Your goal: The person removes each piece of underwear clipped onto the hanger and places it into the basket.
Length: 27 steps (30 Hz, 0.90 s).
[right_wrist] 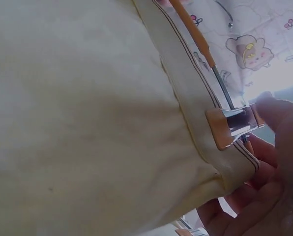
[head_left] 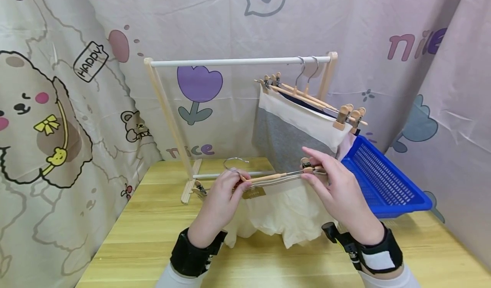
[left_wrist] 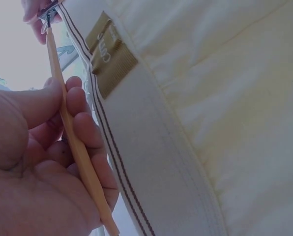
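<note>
A cream pair of shorts [head_left: 280, 209] with a striped waistband [left_wrist: 136, 162] and a tan label [left_wrist: 109, 54] hangs from a wooden clip hanger [head_left: 264, 178] held above the table. My left hand [head_left: 222, 194] grips the hanger's wooden bar [left_wrist: 80, 157] near its wire hook [head_left: 234, 163]. My right hand [head_left: 333, 185] pinches the right clip [right_wrist: 232, 128], which sits on the waistband's corner. The left clip is hidden behind my left hand.
A small wooden rack [head_left: 238, 61] stands behind, with two clip hangers of grey, cream and dark garments [head_left: 291, 126] at its right end. A blue plastic basket [head_left: 383, 179] lies tilted at the right. Printed curtains enclose the wooden table [head_left: 126, 237].
</note>
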### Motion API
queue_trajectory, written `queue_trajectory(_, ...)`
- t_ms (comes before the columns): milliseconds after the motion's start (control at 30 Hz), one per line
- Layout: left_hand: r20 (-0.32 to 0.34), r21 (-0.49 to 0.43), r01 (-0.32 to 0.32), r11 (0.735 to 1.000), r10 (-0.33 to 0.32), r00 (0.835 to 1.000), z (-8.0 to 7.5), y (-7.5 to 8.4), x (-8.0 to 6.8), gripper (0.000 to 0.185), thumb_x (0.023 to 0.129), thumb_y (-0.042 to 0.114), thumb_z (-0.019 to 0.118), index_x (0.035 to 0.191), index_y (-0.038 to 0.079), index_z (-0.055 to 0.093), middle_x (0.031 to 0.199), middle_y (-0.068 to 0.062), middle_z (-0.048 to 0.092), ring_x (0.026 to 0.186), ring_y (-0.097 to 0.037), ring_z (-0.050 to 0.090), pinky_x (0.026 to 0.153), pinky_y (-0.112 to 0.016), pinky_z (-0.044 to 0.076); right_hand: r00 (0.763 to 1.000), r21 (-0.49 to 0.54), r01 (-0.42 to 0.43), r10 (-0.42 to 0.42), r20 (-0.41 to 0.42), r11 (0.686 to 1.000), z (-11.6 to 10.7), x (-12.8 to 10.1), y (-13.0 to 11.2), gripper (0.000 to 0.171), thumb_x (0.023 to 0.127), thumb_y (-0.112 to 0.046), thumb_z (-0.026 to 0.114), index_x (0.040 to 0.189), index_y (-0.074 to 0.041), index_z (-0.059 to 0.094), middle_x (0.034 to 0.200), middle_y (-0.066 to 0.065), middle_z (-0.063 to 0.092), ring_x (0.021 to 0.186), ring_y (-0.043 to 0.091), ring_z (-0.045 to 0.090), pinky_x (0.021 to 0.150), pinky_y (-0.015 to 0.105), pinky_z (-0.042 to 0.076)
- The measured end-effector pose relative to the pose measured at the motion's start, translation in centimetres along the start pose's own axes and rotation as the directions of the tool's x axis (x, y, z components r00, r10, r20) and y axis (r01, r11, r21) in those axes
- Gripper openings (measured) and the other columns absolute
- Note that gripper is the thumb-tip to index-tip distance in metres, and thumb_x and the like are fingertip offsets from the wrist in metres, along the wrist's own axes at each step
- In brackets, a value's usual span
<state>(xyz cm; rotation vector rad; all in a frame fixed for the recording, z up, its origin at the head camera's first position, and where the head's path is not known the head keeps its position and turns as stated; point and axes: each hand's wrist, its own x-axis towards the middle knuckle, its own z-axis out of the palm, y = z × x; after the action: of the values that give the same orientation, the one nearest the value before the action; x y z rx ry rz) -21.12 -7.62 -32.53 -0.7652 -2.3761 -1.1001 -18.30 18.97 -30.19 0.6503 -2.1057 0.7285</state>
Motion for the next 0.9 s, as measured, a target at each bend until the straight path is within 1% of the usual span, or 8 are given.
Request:
queue_trajectory(100,-0.005,0.004,-0.016,1.000,0.016,1.000,0.07,-0.01,0.05,0.012,0.100,0.016,0.065,0.105,0.006,0.071,0.104,-0.005,0.070,0.101,-0.020,0.063,0.088,-0.037,0.052,0.998,-0.038,0.055,-0.055,-0.008,0.998,-0.12,0.02,0.07,0.053,0.101,-0.036,0.062,0.145,-0.008,0.057,0.105,0.009,0.071,0.093,0.020,0.063,0.077,0.015,0.043)
queue_trajectory(200,-0.005,0.007,-0.031,0.999,0.032,0.999,0.11,-0.01,0.10,0.012,0.099,0.015,0.067,0.105,0.005,0.070,0.103,-0.005,0.070,0.101,-0.021,0.063,0.088,-0.038,0.052,0.991,-0.079,0.130,-0.132,-0.019,0.988,-0.16,0.21,0.17,0.061,0.104,-0.050,0.047,0.141,-0.004,0.060,0.096,0.008,0.068,0.084,0.017,0.059,0.073,0.019,0.042)
queue_trajectory(267,-0.004,0.009,-0.042,0.999,0.042,0.999,0.12,0.00,0.16,0.012,0.098,0.015,0.067,0.104,0.005,0.070,0.102,-0.005,0.069,0.100,-0.021,0.063,0.088,-0.038,0.052,0.985,-0.100,0.169,-0.173,-0.025,0.981,-0.16,0.33,0.23,0.060,0.105,-0.050,0.046,0.136,-0.002,0.063,0.090,0.006,0.066,0.078,0.014,0.054,0.070,0.020,0.041)
queue_trajectory(333,-0.003,0.010,-0.052,0.999,0.053,0.999,0.14,-0.01,0.16,0.012,0.098,0.014,0.068,0.104,0.005,0.070,0.101,-0.005,0.069,0.100,-0.022,0.062,0.088,-0.039,0.052,0.983,-0.103,0.182,-0.184,-0.017,0.978,-0.21,0.40,0.26,0.057,0.106,-0.049,0.046,0.132,-0.001,0.065,0.087,0.004,0.064,0.076,0.012,0.051,0.069,0.021,0.039)
queue_trajectory(433,-0.004,0.020,-0.070,0.997,0.070,0.998,0.14,0.02,0.14,0.011,0.097,0.014,0.068,0.103,0.004,0.070,0.100,-0.005,0.069,0.099,-0.022,0.062,0.088,-0.039,0.051,0.985,-0.104,0.170,-0.171,0.000,0.980,-0.30,0.38,0.25,0.056,0.106,-0.048,0.046,0.128,-0.001,0.067,0.090,0.004,0.065,0.077,0.012,0.052,0.071,0.021,0.040)
queue_trajectory(567,-0.005,0.037,-0.084,0.996,0.084,0.996,0.13,0.03,0.13,0.011,0.097,0.013,0.068,0.103,0.004,0.069,0.100,-0.005,0.069,0.098,-0.022,0.062,0.088,-0.040,0.051,0.989,-0.102,0.150,-0.150,0.011,0.983,-0.42,0.31,0.21,0.057,0.107,-0.049,0.043,0.128,-0.001,0.066,0.095,0.006,0.067,0.082,0.015,0.058,0.075,0.020,0.046)
queue_trajectory(767,0.000,0.053,-0.073,0.996,0.073,0.997,0.17,0.05,0.20,0.010,0.097,0.015,0.068,0.102,0.006,0.069,0.099,-0.004,0.068,0.097,-0.021,0.061,0.088,-0.040,0.050,0.993,-0.099,0.114,-0.113,0.016,0.988,-0.43,0.17,0.21,0.048,0.105,-0.042,0.049,0.124,-0.002,0.066,0.100,0.007,0.068,0.087,0.016,0.063,0.081,0.012,0.048)
queue_trajectory(900,0.000,0.058,-0.070,0.996,0.071,0.998,0.19,0.05,0.23,0.010,0.097,0.015,0.068,0.102,0.006,0.070,0.098,-0.004,0.069,0.096,-0.021,0.061,0.088,-0.040,0.050,0.995,-0.107,0.101,-0.100,0.012,0.989,-0.22,0.16,0.18,0.046,0.104,-0.042,0.048,0.119,-0.003,0.067,0.102,0.007,0.068,0.087,0.016,0.062,0.080,0.013,0.047)
